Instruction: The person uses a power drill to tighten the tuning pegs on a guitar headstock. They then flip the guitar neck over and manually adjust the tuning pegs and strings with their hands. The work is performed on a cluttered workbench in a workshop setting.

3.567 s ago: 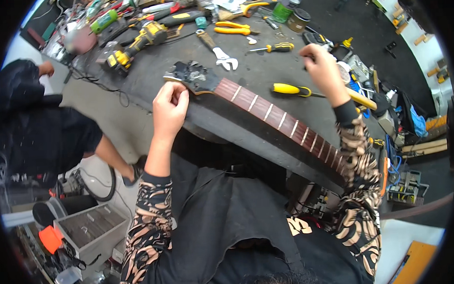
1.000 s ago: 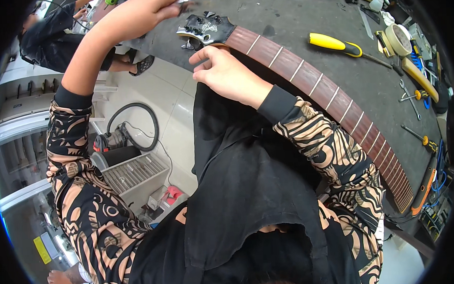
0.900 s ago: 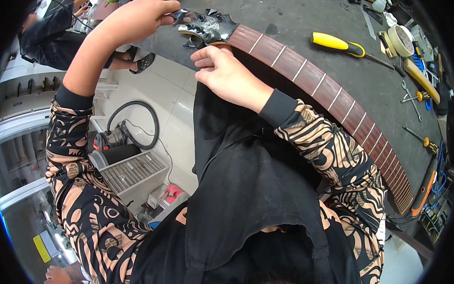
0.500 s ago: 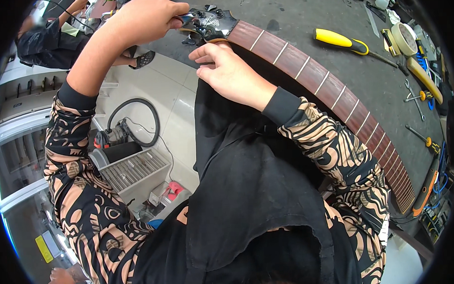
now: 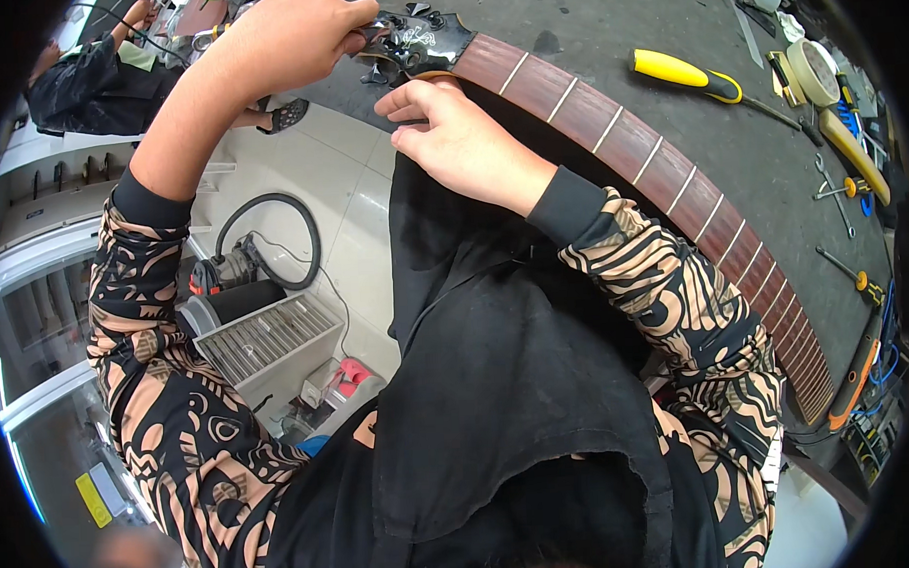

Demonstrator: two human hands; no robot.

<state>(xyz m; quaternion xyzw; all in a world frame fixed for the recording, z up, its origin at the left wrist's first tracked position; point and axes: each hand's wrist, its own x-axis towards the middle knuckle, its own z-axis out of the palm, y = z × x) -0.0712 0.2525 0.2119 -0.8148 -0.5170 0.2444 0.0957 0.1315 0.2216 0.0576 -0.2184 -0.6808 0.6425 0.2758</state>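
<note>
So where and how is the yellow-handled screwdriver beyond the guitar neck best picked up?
Probably by the thick yellow handle, from above, gripping across its middle: it lies flat on the workbench, and the thin shaft slants off to the right.

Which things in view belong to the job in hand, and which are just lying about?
Job in hand:
guitar neck
left hand, at the headstock's far end
right hand, by the headstock's near edge

Lying about:
yellow-handled screwdriver
wrench
hosed vacuum cleaner, on the floor
</note>
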